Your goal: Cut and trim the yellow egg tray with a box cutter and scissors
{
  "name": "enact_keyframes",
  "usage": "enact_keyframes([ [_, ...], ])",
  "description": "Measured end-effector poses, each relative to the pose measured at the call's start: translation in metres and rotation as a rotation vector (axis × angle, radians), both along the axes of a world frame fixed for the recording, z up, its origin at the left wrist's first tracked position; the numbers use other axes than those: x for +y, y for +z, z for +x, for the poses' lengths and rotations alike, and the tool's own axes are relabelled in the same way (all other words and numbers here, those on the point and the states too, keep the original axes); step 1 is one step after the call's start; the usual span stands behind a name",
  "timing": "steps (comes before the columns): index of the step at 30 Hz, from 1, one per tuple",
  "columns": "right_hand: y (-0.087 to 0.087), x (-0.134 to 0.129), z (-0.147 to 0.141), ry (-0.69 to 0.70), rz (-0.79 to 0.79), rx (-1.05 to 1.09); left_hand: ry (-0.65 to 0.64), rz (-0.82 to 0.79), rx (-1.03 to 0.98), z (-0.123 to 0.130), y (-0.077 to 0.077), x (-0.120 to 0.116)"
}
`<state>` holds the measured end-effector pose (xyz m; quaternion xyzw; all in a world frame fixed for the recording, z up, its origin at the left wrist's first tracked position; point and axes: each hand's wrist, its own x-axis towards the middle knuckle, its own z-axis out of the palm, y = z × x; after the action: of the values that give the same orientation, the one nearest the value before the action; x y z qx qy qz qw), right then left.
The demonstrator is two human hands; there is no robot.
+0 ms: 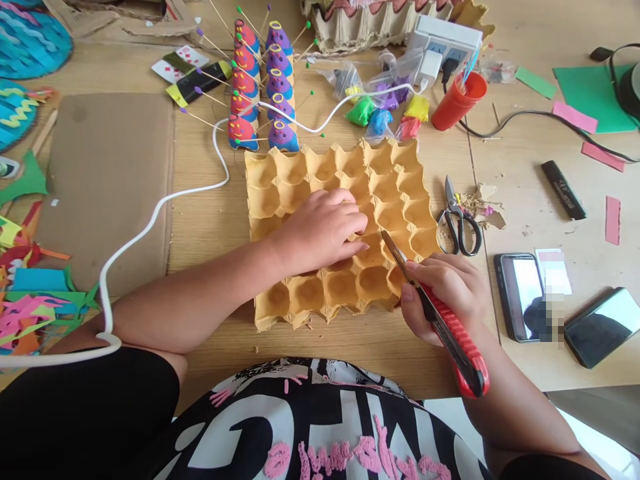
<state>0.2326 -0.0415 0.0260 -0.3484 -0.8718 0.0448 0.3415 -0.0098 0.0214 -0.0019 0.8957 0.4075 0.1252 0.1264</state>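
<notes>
A yellow cardboard egg tray [341, 288] lies on the table in front of me, its cups facing up. My left hand [327, 230] rests on the middle of the tray, fingers curled over the ridges between cups and gripping it. In my right hand [447, 293] is a red and black box cutter [457, 340], its blade out. The blade's tip points away from me and meets the tray right of my left fingers. My right thumb lies along the cutter's side. Black-handled scissors [457, 223] lie just right of the tray.
Behind the tray stand red and purple painted egg-carton strips [283, 87] with sticks. Bagged coloured clay [380, 120], a red cup [459, 100] and a power strip [445, 40] are beyond. A white cable [165, 200] crosses the left; a phone [520, 297] lies right.
</notes>
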Motion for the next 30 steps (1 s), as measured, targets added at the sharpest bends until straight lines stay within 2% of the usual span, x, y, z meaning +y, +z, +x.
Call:
enact_keyframes([
  [16, 0.0000, -0.0001, -0.0008, -0.012, -0.032, 0.022, -0.003, -0.002, 0.033, 0.0005, 0.0018, 0.0005],
  [20, -0.0010, 0.0002, -0.0006, 0.012, 0.018, 0.045, -0.009, 0.009, 0.016, -0.0001, 0.0003, 0.0006],
  [23, -0.0033, 0.0008, -0.0015, 0.011, 0.000, 0.058, -0.012, 0.018, 0.014, -0.0003, -0.0004, 0.0007],
  [30, -0.0040, 0.0006, -0.0005, -0.001, 0.010, 0.059, -0.019, 0.000, 0.068, 0.0010, 0.0055, 0.0007],
])
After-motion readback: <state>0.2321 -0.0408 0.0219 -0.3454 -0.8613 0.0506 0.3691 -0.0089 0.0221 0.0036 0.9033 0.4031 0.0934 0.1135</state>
